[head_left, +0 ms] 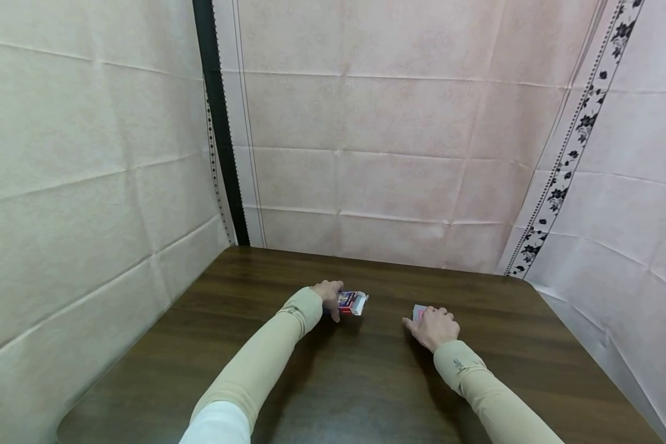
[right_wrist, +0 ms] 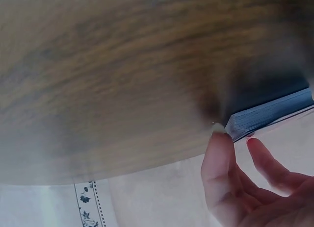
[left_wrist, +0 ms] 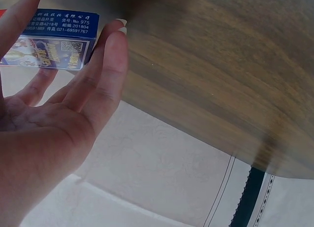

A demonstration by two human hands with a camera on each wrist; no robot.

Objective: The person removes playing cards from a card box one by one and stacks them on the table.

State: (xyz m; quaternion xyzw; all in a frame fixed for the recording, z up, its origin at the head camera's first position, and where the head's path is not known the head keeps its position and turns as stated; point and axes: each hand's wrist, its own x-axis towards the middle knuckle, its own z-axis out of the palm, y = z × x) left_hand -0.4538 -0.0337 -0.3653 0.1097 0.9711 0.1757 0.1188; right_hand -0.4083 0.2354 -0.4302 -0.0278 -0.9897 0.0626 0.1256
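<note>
My left hand (head_left: 328,296) holds a small blue and red playing-card box (head_left: 351,302) over the table, its white open end facing right. In the left wrist view the box (left_wrist: 59,28) shows a blue printed side and a colourful face, with the thumb on one side and fingers on the other. To the right, my right hand (head_left: 435,328) grips a deck of playing cards (head_left: 419,311). In the right wrist view the stacked edges of the deck (right_wrist: 270,113) show, with fingertips at its near end; its far end runs out of frame.
A dark brown wooden table (head_left: 361,382) with rounded corners lies under both hands. Pale creased cloth (head_left: 388,154) hangs behind it and along both sides, with a black strip (head_left: 222,123) at left and a floral band (head_left: 579,132) at right.
</note>
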